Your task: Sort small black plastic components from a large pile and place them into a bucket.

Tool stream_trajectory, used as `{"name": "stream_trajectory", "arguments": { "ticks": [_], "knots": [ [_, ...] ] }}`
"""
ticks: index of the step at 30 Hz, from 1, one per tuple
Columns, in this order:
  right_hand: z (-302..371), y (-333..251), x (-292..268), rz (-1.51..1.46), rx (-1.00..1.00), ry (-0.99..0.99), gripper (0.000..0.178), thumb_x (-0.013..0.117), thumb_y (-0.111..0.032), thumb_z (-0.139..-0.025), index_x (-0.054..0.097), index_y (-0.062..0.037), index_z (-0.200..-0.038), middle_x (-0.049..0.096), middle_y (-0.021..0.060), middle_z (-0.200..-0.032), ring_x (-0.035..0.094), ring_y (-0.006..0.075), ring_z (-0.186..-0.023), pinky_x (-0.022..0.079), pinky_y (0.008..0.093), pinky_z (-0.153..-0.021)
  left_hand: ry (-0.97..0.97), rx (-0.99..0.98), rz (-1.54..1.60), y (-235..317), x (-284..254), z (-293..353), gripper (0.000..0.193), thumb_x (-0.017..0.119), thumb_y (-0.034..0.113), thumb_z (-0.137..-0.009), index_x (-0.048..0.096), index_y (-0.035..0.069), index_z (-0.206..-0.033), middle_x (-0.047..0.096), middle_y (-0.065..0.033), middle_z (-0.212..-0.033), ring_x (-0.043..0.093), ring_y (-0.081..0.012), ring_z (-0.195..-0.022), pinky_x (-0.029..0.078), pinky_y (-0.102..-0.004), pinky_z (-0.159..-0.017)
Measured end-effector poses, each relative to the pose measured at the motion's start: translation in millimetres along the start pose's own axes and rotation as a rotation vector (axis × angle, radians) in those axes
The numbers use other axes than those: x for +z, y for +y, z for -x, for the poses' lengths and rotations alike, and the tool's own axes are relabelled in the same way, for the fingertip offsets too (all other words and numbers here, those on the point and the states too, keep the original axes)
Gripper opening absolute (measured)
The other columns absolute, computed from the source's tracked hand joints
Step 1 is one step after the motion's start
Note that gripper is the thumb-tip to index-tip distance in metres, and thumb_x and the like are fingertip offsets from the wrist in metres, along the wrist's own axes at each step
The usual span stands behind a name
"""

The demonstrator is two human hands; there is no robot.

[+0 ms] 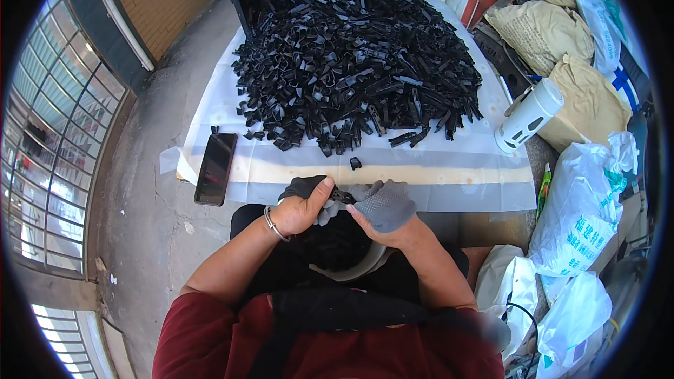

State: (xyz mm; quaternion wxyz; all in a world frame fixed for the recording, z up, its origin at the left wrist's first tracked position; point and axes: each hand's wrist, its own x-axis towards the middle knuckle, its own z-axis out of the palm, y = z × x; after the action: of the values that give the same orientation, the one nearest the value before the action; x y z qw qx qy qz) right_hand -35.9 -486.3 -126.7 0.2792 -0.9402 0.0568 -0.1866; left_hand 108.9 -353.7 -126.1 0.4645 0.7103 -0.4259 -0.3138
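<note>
Gripping a black part (342, 196), left hand (303, 203) and right hand (383, 208) curl fingers (320, 196) tight above a bucket (365, 267) of pieces (328, 245)

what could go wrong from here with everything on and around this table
The dark rectangular phone lies near the left front corner of the white-covered table, so a stray elbow might knock it off. The loose heap of small black plastic pieces has no barrier in front, so some could slide down. The left hand and right hand, in grey gloves leaving the thumbs bare, grip a small black part that might pinch skin.
</note>
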Motion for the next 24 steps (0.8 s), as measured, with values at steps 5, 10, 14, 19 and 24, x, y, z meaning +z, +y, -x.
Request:
{"name": "stream_trajectory", "arguments": {
  "ticks": [5, 10, 14, 19, 24],
  "knots": [
    [-1.6, 0.1, 14.0, 0.125, -0.15, 0.176, 0.023, 0.058, -0.025, -0.08, 0.058, -0.0067, -0.094, 0.059, 0.0091, -0.087, 0.054, 0.0296, -0.082, 0.043, 0.0386, -0.07, 0.051, 0.191, -0.106, 1.0, 7.0, -2.0, 0.04, 0.032, 0.029, -0.094, 0.057, 0.0, -0.085, 0.059, -0.0159, -0.073, 0.055, -0.0319, -0.065, 0.044, -0.0374, -0.06],
    [0.9, 2.2, 29.4, 0.037, -0.089, 0.044, 0.028, 0.057, -0.026, -0.081, 0.057, -0.0062, -0.101, 0.058, 0.011, -0.098, 0.053, 0.0301, -0.092, 0.041, 0.0389, -0.079, 0.019, 0.195, -0.331, -3.8, 9.0, -0.5, 0.034, 0.036, 0.024, -0.091, 0.056, -0.001, -0.078, 0.058, -0.0206, -0.074, 0.055, -0.0381, -0.069, 0.044, -0.0421, -0.062],
    [-6.7, 6.4, -1.0, 0.148, 0.142, -0.119, 0.031, 0.055, -0.027, -0.082, 0.056, -0.0053, -0.105, 0.058, 0.0135, -0.103, 0.053, 0.0311, -0.096, 0.041, 0.0396, -0.084, -0.185, 0.128, -0.735, 2.4, -12.1, -2.8, 0.032, 0.041, 0.028, -0.089, 0.057, 0.002, -0.08, 0.058, -0.0193, -0.074, 0.056, -0.0359, -0.074, 0.045, -0.0406, -0.065],
    [-21.3, 88.4, -36.8, 0.639, 0.386, 0.256, 0.029, 0.053, -0.027, -0.082, 0.059, -0.008, -0.103, 0.059, 0.0161, -0.093, 0.056, 0.0338, -0.083, 0.045, 0.0425, -0.073, 0.144, 0.323, -0.88, 2.4, 1.3, -29.8, 0.022, 0.05, 0.024, -0.084, 0.058, 0.004, -0.082, 0.06, -0.0144, -0.079, 0.059, -0.0305, -0.074, 0.047, -0.0395, -0.064],
    [-33.3, 69.8, -27.3, 0.586, 0.37, 0.179, 0.016, 0.055, -0.022, -0.079, 0.061, -0.0087, -0.087, 0.059, 0.0148, -0.086, 0.056, 0.0315, -0.079, 0.044, 0.0416, -0.068, 0.119, 0.398, -0.834, -4.1, 23.8, -69.6, 0.016, 0.052, 0.017, -0.08, 0.058, 0.005, -0.089, 0.06, -0.0138, -0.086, 0.059, -0.0303, -0.075, 0.047, -0.0382, -0.066]
  ]
}}
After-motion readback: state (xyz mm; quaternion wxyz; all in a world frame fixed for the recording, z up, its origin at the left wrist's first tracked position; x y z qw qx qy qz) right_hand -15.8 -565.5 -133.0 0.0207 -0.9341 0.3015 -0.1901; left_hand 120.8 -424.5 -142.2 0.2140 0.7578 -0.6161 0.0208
